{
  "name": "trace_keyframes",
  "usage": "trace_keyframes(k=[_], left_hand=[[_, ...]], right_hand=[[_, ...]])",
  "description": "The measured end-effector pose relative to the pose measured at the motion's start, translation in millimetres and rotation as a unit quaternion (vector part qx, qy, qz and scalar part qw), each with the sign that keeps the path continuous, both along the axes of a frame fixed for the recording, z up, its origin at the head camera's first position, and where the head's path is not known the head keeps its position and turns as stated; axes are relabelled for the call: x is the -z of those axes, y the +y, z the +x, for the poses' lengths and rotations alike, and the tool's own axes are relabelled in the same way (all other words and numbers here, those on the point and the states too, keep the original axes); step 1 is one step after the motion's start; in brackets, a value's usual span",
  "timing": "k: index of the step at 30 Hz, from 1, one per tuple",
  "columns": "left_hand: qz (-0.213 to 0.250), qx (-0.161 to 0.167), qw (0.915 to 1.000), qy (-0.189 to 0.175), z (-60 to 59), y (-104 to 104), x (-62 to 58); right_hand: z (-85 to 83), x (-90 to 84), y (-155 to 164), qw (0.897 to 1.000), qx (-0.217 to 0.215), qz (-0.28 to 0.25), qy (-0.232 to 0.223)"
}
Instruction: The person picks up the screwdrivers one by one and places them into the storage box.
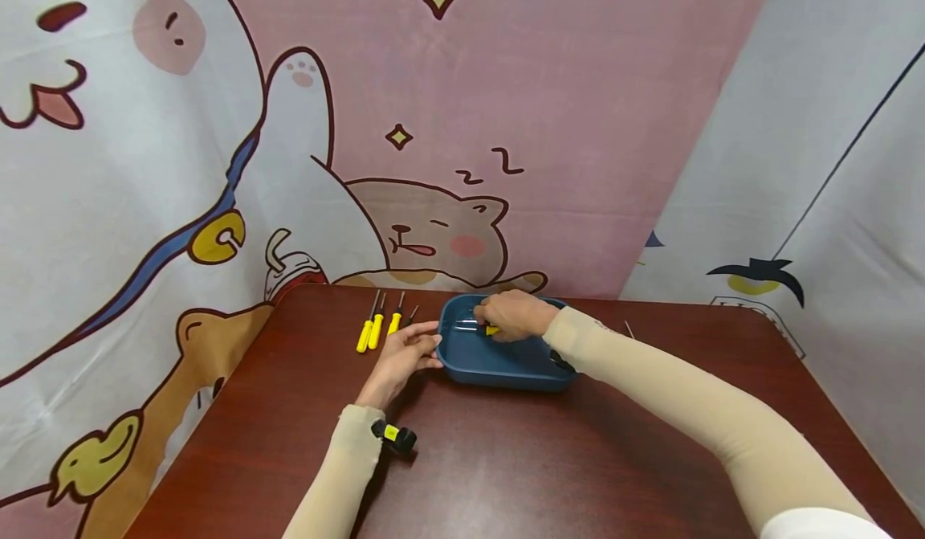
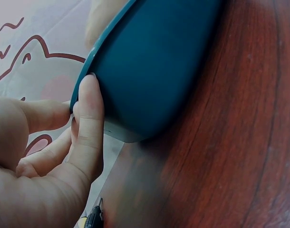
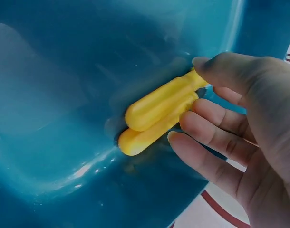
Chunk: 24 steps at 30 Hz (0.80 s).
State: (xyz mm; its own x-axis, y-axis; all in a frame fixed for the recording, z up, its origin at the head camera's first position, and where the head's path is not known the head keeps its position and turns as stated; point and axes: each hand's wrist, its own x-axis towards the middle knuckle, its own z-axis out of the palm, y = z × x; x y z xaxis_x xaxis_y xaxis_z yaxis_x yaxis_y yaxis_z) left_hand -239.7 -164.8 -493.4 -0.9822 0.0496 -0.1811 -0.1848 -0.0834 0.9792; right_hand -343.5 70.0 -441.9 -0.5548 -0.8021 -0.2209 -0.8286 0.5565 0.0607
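Right hand (image 1: 509, 315) of ours reaches into the blue tray (image 1: 499, 360), fingers curled about two yellow-handled screwdrivers (image 3: 157, 110) that lie side by side against the tray's inner wall; the thumb sits on the upper one near its neck, and the other fingers lie under and beside the lower one. Our left hand (image 1: 405, 352) rests at the tray's left end, fingers fairly straight, the thumb (image 2: 88, 118) pressed flat to the outer wall just under the rim. The tray sits on the dark red surface (image 1: 506, 459) near its far edge. Just left of the tray, three more yellow-handled screwdrivers (image 1: 376, 330) lie in a row on the surface, tips pointing away from us, with a thinner dark tool beside them. A small black and yellow camera (image 1: 393, 436) is strapped at our left wrist. A cartoon-printed cloth (image 1: 217, 121) hangs behind.
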Motion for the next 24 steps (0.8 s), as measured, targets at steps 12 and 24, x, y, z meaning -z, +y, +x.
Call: trace_keyframes(k=[12, 24], left_hand=[[-0.001, -0.002, 1.0000, -0.002, 1.7, 1, 1.0], [-0.005, -0.003, 1.0000, 0.000, 1.1, 0, -2.4]], right_hand=[[8.4, -16.0, 3, 0.999, -0.010, -0.045, 0.002], [18.1, -42.3, 17, 0.995, 0.007, -0.097, 0.008]])
